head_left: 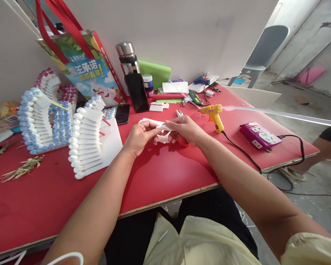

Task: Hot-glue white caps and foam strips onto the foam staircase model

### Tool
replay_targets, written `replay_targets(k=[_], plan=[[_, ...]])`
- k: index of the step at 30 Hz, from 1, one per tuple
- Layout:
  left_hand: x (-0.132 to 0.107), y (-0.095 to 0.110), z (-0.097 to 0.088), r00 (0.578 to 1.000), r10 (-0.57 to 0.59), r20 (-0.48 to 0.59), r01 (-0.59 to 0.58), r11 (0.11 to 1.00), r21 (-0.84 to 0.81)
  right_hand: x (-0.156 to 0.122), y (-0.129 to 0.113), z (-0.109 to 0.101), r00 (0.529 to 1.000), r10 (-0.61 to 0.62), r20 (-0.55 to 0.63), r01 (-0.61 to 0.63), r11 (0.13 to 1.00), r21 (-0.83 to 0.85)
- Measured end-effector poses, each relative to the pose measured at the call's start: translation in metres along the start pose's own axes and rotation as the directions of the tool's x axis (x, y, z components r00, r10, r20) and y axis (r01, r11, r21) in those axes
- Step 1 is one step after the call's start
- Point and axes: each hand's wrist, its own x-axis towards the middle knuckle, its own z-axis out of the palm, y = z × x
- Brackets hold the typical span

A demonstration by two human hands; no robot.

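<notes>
My left hand [140,137] and my right hand [186,129] meet above the red table, their fingertips pinched on a small white paper piece [164,127]. Its exact shape is partly hidden by the fingers. More white paper [147,120] lies just behind and below the hands. A pair of scissors [183,142] with orange-red handles rests under my right hand, its blade tips poking out behind the knuckles. Left of my left hand stands a fan-shaped white paper craft [85,143] of folded strips with rounded white ends, on a white sheet [113,147].
A yellow glue gun [215,117] with a long clear stick and a purple power strip [260,136] sit at the right. Blue-white folded crafts [37,121], a phone [123,114], a flask [128,59] and a printed bag [85,70] stand left and behind. A person's leg [309,158] shows at right.
</notes>
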Motion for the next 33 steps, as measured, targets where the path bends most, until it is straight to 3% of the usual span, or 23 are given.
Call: replay_targets(k=[4,8,16,18,21,24,26,27,29,31,33], plan=[[0.0,0.001,0.0,1.0,-0.023,-0.01,0.023,1.0,-0.01,0.0,0.005,-0.002,0.988,-0.147,0.046,0.154,0.967,-0.203],[-0.001,0.002,0.0,0.999,-0.044,-0.005,0.043,0.999,-0.016,0.001,0.009,-0.001,0.982,-0.188,0.027,0.184,0.906,-0.381],[-0.001,0.001,-0.003,0.999,-0.05,-0.004,0.05,0.999,-0.022,0.001,0.008,0.002,0.988,-0.15,-0.018,0.141,0.956,-0.256],[-0.001,0.001,-0.002,0.998,-0.057,-0.003,0.057,0.998,-0.032,0.0,0.008,0.003,0.985,-0.169,-0.023,0.155,0.943,-0.295],[-0.001,0.002,-0.001,0.997,-0.079,-0.005,0.078,0.995,-0.06,-0.003,0.006,0.006,0.963,-0.265,-0.054,0.21,0.857,-0.47],[0.0,0.002,0.001,0.994,-0.105,-0.007,0.104,0.988,-0.114,-0.006,0.005,0.01,0.89,-0.448,-0.09,0.279,0.689,-0.669],[0.0,0.002,0.0,0.993,-0.115,-0.005,0.113,0.984,-0.136,-0.008,0.004,0.012,0.855,-0.511,-0.084,0.309,0.634,-0.709],[0.0,0.002,0.0,0.994,-0.113,-0.006,0.111,0.984,-0.136,-0.008,0.004,0.012,0.866,-0.495,-0.078,0.317,0.661,-0.68],[0.0,0.002,-0.002,0.996,-0.092,-0.013,0.09,0.988,-0.123,-0.007,0.002,0.012,0.926,-0.373,-0.064,0.289,0.805,-0.518],[0.0,0.001,-0.004,0.998,-0.054,-0.014,0.052,0.994,-0.096,-0.006,0.0,0.01,0.981,-0.192,-0.038,0.176,0.949,-0.261],[-0.001,0.001,-0.005,1.0,-0.017,-0.004,0.017,0.998,-0.061,-0.004,-0.001,0.008,1.0,-0.029,-0.01,0.029,0.999,-0.022]])
